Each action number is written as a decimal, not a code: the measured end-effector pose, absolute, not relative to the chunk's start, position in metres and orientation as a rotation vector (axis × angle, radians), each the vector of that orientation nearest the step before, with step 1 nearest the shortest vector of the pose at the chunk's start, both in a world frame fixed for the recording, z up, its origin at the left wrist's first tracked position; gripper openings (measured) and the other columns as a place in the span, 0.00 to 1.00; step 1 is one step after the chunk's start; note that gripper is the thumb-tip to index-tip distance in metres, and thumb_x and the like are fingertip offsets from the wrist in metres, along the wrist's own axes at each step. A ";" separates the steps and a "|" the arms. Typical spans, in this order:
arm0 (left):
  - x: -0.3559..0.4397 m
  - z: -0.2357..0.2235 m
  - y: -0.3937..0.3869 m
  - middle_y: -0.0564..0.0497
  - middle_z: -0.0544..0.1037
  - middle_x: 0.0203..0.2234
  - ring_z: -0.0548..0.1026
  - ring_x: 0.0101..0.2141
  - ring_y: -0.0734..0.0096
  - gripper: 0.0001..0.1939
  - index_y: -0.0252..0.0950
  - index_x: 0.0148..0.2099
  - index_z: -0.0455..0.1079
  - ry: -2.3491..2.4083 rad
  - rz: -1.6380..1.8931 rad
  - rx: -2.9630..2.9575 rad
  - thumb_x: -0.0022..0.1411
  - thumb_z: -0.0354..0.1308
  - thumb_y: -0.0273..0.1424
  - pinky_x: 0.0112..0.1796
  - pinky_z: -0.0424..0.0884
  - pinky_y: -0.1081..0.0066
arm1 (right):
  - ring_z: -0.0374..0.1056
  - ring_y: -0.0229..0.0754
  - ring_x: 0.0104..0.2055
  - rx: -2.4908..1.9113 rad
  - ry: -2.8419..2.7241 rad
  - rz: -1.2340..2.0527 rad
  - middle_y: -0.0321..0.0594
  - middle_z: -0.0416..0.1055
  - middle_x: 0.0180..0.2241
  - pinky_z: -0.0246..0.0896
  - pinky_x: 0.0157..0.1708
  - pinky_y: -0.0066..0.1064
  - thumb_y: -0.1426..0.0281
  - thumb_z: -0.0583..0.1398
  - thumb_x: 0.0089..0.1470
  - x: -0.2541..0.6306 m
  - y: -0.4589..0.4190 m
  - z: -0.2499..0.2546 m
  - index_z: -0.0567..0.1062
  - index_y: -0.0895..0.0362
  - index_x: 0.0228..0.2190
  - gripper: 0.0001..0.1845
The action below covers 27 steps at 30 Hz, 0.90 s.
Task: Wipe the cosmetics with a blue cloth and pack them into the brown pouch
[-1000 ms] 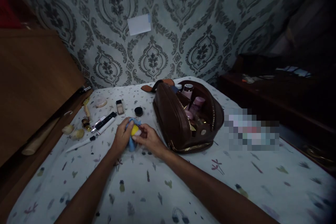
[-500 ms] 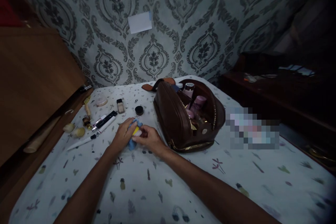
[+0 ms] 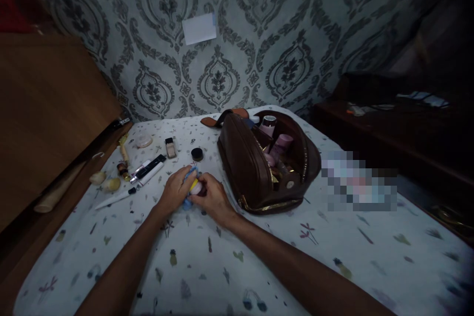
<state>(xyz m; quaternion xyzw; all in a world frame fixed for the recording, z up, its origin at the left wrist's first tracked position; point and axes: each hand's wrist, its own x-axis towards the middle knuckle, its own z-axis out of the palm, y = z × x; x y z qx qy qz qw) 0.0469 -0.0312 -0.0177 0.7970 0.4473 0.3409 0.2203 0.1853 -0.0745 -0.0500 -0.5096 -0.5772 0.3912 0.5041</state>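
My left hand is closed around a bunched blue cloth, which wraps one side of a small yellow-and-white round container. From the other side, my right hand pinches this container between thumb and fingers. Its exact kind is hard to make out, partly covered by fingers and cloth. Just beyond the hands lies a small black round lid or pot. To the right stands a brown toiletry bag, unzipped, with pink bottles and other cosmetics inside.
At left on the patterned cloth lie a small foundation bottle, a clear round case, a black tube, a white pointed stick and sponges. A wooden panel borders the left; a blurred patch sits right.
The container has turned slightly between my hands, showing more of its rounded end. My right fingers have shifted their grip on it. The blue cloth stays around it, and the view has moved a little.
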 end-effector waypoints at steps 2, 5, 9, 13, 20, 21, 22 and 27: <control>0.048 -0.015 -0.032 0.51 0.73 0.28 0.72 0.32 0.65 0.17 0.38 0.33 0.67 1.218 0.932 2.200 0.68 0.47 0.42 0.38 0.67 0.67 | 0.61 0.38 0.30 -1.222 -1.393 0.951 0.29 0.66 0.27 0.56 0.30 0.29 0.69 0.70 0.38 0.185 -0.074 -0.050 0.68 0.53 0.32 0.19; 0.048 -0.015 -0.031 0.53 0.71 0.26 0.69 0.29 0.67 0.17 0.38 0.32 0.65 1.223 0.960 2.161 0.68 0.47 0.43 0.35 0.65 0.69 | 0.62 0.38 0.29 -1.193 -1.378 0.976 0.28 0.66 0.26 0.57 0.29 0.29 0.67 0.70 0.39 0.186 -0.074 -0.051 0.69 0.53 0.34 0.20; 0.046 -0.017 -0.030 0.54 0.70 0.25 0.69 0.29 0.68 0.17 0.39 0.32 0.63 1.212 0.985 2.106 0.69 0.46 0.43 0.33 0.63 0.70 | 0.64 0.38 0.30 -1.129 -1.334 1.027 0.31 0.70 0.29 0.61 0.29 0.29 0.64 0.69 0.41 0.186 -0.072 -0.055 0.69 0.52 0.39 0.23; 0.045 -0.016 -0.030 0.55 0.69 0.25 0.68 0.28 0.69 0.17 0.39 0.32 0.63 1.191 0.980 2.096 0.69 0.46 0.43 0.32 0.62 0.70 | 0.66 0.38 0.31 -1.105 -1.311 1.046 0.33 0.71 0.32 0.63 0.29 0.29 0.63 0.69 0.42 0.185 -0.070 -0.057 0.68 0.52 0.43 0.26; 0.048 -0.015 -0.032 0.55 0.70 0.26 0.68 0.29 0.68 0.16 0.38 0.32 0.64 1.179 0.985 2.080 0.69 0.47 0.42 0.33 0.62 0.70 | 0.64 0.38 0.31 -1.185 -1.351 0.973 0.32 0.68 0.35 0.62 0.31 0.30 0.68 0.69 0.40 0.186 -0.077 -0.047 0.66 0.51 0.48 0.32; 0.048 -0.015 -0.032 0.55 0.70 0.26 0.68 0.29 0.69 0.16 0.38 0.32 0.64 1.178 0.987 2.077 0.69 0.47 0.42 0.33 0.62 0.70 | 0.64 0.38 0.31 -1.197 -1.356 0.955 0.33 0.68 0.36 0.62 0.32 0.30 0.69 0.69 0.40 0.186 -0.078 -0.046 0.66 0.51 0.48 0.33; 0.048 -0.015 -0.032 0.55 0.70 0.26 0.68 0.29 0.69 0.16 0.38 0.32 0.64 1.175 0.988 2.075 0.69 0.47 0.42 0.33 0.62 0.70 | 0.64 0.38 0.31 -1.205 -1.359 0.938 0.33 0.68 0.36 0.61 0.32 0.31 0.69 0.69 0.40 0.186 -0.079 -0.045 0.66 0.51 0.49 0.33; 0.046 -0.014 -0.031 0.56 0.67 0.25 0.66 0.28 0.70 0.17 0.38 0.32 0.63 1.158 1.002 2.023 0.69 0.47 0.43 0.32 0.61 0.71 | 0.63 0.36 0.28 -1.173 -1.323 1.010 0.31 0.67 0.33 0.60 0.27 0.28 0.63 0.68 0.43 0.186 -0.079 -0.044 0.64 0.52 0.51 0.34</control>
